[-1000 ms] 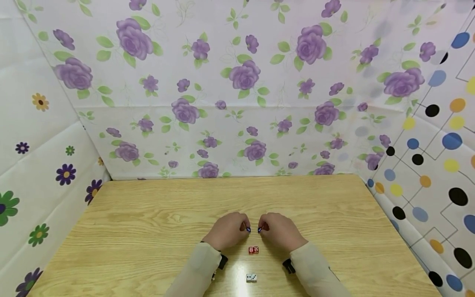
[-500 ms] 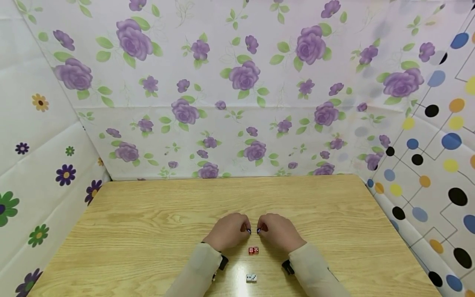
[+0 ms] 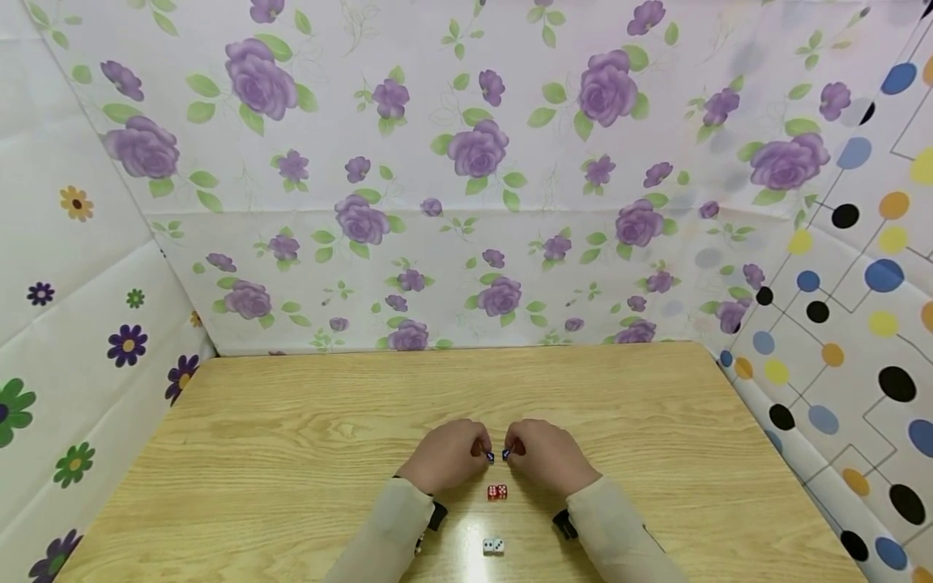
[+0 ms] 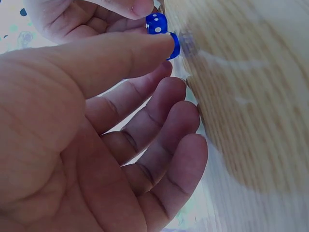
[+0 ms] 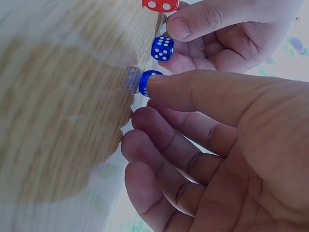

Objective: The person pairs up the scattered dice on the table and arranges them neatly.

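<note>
Near the middle of the table, my left hand (image 3: 448, 455) pinches a blue die (image 3: 491, 458) between thumb and forefinger. Facing it, my right hand (image 3: 548, 457) pinches a second blue die (image 3: 506, 455) the same way. A narrow gap separates the two dice in the head view. In the left wrist view the thumb partly covers the left hand's die (image 4: 175, 47). The right wrist view shows the right hand's die (image 5: 145, 83) low by the tabletop, partly behind the thumb. The other fingers of both hands are bent and hold nothing.
Two red dice (image 3: 497, 491) sit side by side just nearer to me than the hands. Closer still, two white dice (image 3: 493, 546) stand together between the forearms. The wooden table (image 3: 291, 421) meets a flowered cloth (image 3: 437, 267) at its back edge.
Both hands have brought the blue dice slightly closer together and a little toward me. The red and white dice have stayed in place.
</note>
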Demonstrator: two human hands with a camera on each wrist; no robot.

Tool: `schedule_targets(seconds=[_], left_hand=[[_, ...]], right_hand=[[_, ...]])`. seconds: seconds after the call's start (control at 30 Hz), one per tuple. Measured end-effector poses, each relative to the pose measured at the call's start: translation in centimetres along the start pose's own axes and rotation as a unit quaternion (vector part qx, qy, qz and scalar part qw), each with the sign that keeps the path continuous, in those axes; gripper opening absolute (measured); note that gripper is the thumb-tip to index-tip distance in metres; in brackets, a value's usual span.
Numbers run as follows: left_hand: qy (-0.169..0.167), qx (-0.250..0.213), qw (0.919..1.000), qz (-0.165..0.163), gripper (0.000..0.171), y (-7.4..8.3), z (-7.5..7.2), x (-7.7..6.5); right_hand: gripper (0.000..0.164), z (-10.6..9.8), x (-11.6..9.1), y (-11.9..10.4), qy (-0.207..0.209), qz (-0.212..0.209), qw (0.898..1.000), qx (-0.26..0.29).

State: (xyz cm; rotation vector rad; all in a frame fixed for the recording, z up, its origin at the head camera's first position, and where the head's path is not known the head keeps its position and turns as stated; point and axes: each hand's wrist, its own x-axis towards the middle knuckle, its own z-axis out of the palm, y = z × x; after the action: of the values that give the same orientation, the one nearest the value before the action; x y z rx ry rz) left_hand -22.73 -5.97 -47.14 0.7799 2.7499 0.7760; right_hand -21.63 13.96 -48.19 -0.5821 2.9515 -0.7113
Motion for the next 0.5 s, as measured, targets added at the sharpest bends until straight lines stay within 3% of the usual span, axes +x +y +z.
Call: schedule_targets(seconds=[0.5], left_hand=[[-0.001, -0.001, 1.0000, 0.003, 0.003, 0.03, -0.01, -0.12]], right_hand=[[0.007, -0.24, -0.04, -0.46, -0.008, -0.003, 1.000, -0.009]])
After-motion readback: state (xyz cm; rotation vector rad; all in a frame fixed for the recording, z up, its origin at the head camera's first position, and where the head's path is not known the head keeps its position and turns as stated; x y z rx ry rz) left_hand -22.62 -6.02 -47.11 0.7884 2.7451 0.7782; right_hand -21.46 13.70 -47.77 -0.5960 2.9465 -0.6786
